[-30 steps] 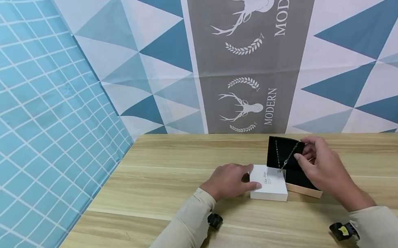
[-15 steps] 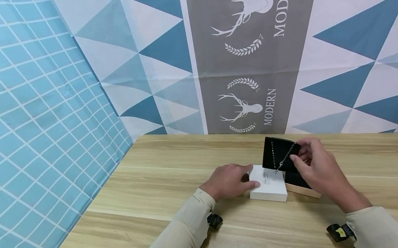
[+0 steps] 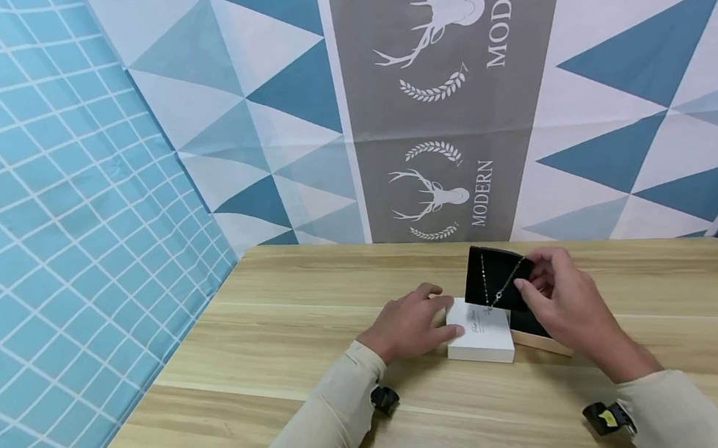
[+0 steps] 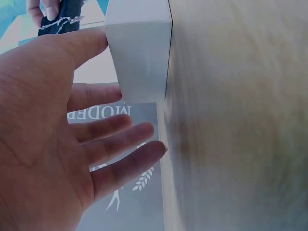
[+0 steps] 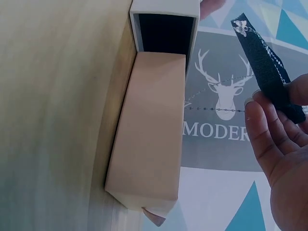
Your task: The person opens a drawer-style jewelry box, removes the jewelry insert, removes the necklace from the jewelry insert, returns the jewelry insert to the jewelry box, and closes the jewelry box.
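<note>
A white box sleeve [image 3: 481, 338] with small print on top lies on the table. A peach drawer [image 5: 149, 120] with a black inside sticks out of its right end. My left hand [image 3: 409, 326] rests at the sleeve's left end, thumb and index finger touching it, the other fingers loosely extended. Above the box, my right hand [image 3: 563, 295] pinches the right edge of a black necklace card [image 3: 474, 290]. A fine chain necklace [image 3: 498, 295] hangs across the card. Its butterfly pendant [image 5: 240, 28] shows in the right wrist view, where some chain dangles beyond the card.
The wood-grain table [image 3: 290, 364] reaches back to a patterned cloth [image 3: 294, 91] with grey, blue and white shapes. Blue grid cloth [image 3: 67, 220] hangs along the left side. A small ribbon tab [image 5: 155, 219] juts from the drawer's end.
My right hand has moved left with the card, which now overlaps the sleeve more in the head view. My left hand stays at the sleeve, its fingers a little more spread.
</note>
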`<action>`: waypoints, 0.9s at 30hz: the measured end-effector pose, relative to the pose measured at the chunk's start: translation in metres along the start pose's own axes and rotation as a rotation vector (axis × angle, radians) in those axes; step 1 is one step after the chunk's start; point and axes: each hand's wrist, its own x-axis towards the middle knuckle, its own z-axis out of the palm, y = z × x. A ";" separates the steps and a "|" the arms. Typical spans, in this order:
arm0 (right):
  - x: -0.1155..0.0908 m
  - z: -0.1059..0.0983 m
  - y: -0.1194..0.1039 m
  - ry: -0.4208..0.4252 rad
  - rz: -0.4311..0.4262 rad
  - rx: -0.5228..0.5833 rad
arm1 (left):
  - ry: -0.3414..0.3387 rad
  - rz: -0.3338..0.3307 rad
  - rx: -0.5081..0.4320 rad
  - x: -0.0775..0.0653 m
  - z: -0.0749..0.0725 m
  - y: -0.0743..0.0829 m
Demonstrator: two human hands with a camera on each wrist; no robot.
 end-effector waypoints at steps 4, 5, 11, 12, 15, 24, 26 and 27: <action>0.000 0.002 -0.001 0.003 0.001 0.007 | 0.034 0.020 0.013 0.000 0.000 -0.001; 0.000 0.002 -0.002 0.005 0.000 0.010 | 0.050 0.028 0.019 0.001 0.000 -0.001; 0.000 0.002 -0.004 0.018 -0.013 0.000 | 0.187 0.067 0.024 0.002 -0.001 -0.002; 0.000 0.003 -0.004 0.022 -0.015 -0.004 | 0.202 0.072 0.019 0.002 -0.001 -0.002; 0.000 0.003 -0.004 0.034 -0.027 -0.014 | 0.221 0.097 0.005 0.003 -0.001 -0.002; -0.001 0.006 -0.008 0.035 -0.037 -0.005 | 0.152 0.125 -0.007 0.003 -0.002 0.000; -0.001 0.006 -0.008 0.033 -0.039 -0.002 | 0.144 0.137 -0.005 0.002 -0.002 0.000; -0.001 0.007 -0.008 0.033 -0.040 0.000 | 0.142 0.144 -0.006 0.002 -0.002 0.000</action>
